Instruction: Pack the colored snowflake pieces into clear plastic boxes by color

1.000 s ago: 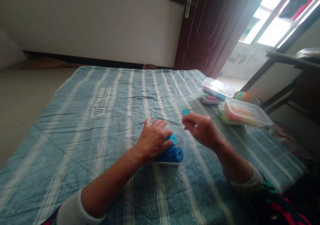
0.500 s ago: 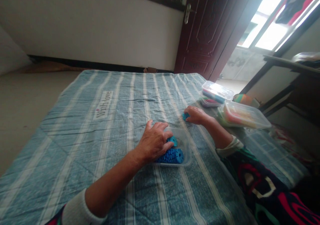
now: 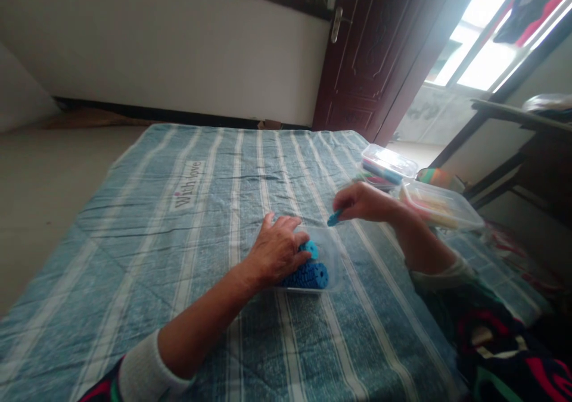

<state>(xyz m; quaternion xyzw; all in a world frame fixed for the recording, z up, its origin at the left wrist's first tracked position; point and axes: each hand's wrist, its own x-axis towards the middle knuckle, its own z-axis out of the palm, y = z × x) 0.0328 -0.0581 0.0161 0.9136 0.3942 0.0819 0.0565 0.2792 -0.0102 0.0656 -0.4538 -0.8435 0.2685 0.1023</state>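
Observation:
My left hand (image 3: 279, 252) reaches over a clear plastic tub (image 3: 333, 271). Its thumb and index finger close around the light blue notched discs (image 3: 311, 249) inside, while the other fingers spread toward the far side. Nearer to me in the tub lies a row of darker blue notched discs (image 3: 313, 276), stacked on edge. My hand hides part of both rows. Just beyond the tub's far right corner, my right hand (image 3: 361, 202) pinches a blue notched disc (image 3: 334, 218) above the bedcover.
A striped blue-green bedcover (image 3: 210, 229) spreads beneath everything. On its right side stand lidded clear boxes (image 3: 388, 162) and another clear box (image 3: 440, 204) with pale contents. A dark red door (image 3: 361, 50) and a wall are behind; a shelf (image 3: 527, 116) stands at the right.
My right hand has lifted from the bedcover with the blue disc, its wrist rising and the forearm shifting right. My left hand stays at the tub, nearly unmoved.

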